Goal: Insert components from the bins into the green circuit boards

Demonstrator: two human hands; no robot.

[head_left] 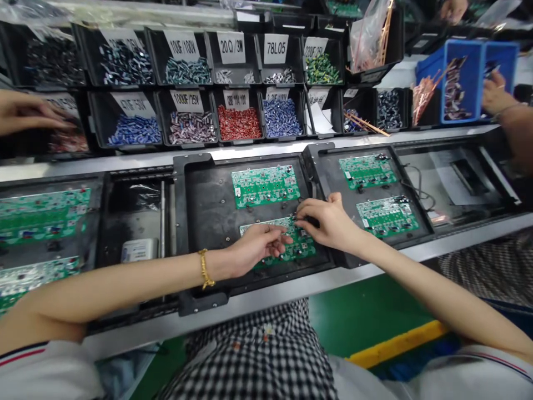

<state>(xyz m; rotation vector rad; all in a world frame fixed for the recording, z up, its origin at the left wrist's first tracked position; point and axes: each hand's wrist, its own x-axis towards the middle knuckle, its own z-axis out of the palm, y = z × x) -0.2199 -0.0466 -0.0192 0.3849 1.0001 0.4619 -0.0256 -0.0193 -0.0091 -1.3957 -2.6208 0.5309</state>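
Observation:
My left hand (259,247), with a gold bracelet (205,269) at the wrist, is over the near green circuit board (307,251). Its fingers are curled, thumb and forefinger close together; whatever they hold is hidden. At that board's upper right, the fingertips of my right hand (327,222) are pinched on or just above the surface. Any part between them is too small to make out. Behind lies a second green circuit board (266,186), untouched, in the same black tray frame (204,194). Small components stand on both boards.
Labelled bins of blue capacitors (135,130), red components (239,122) and other parts line the back. Another frame with circuit boards (387,215) sits on the right; more boards (45,216) are on the left. Other people's hands (497,93) reach into bins at both sides.

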